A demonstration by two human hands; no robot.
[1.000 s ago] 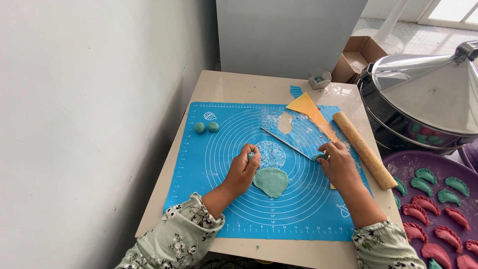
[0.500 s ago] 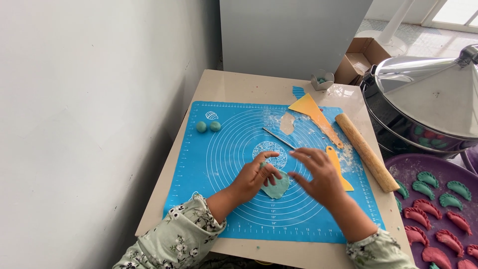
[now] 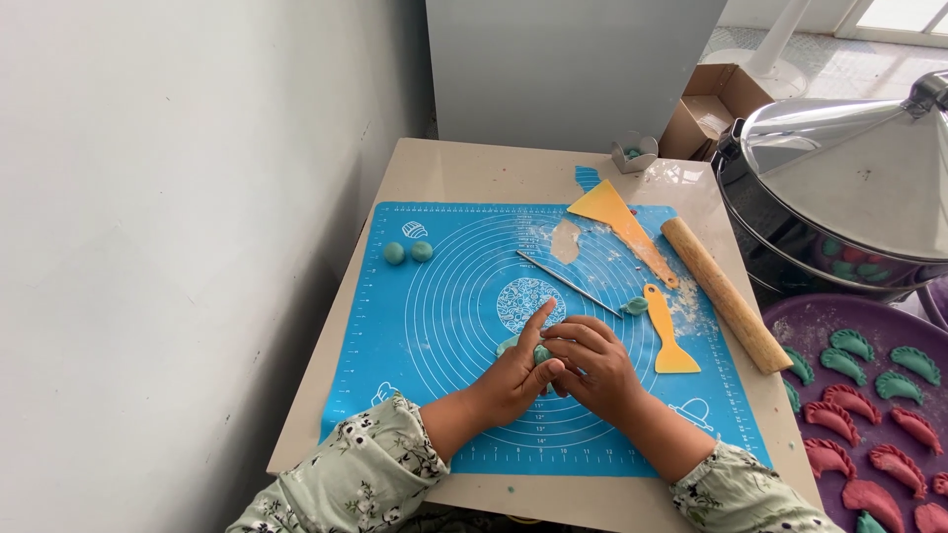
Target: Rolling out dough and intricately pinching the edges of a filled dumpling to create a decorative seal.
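Dough, flat on the mat a second ago, now sits folded between my left hand and right hand, fingers pinched narrow around it; shaping has begun.

Bright daylight, sharp focus, soft shadows

Dough balls: 2, mat's far-left corner | yellow scrapers: 2, mat's right edge | rolling pin: 1 | metal rod: 1 | blue mat: 1
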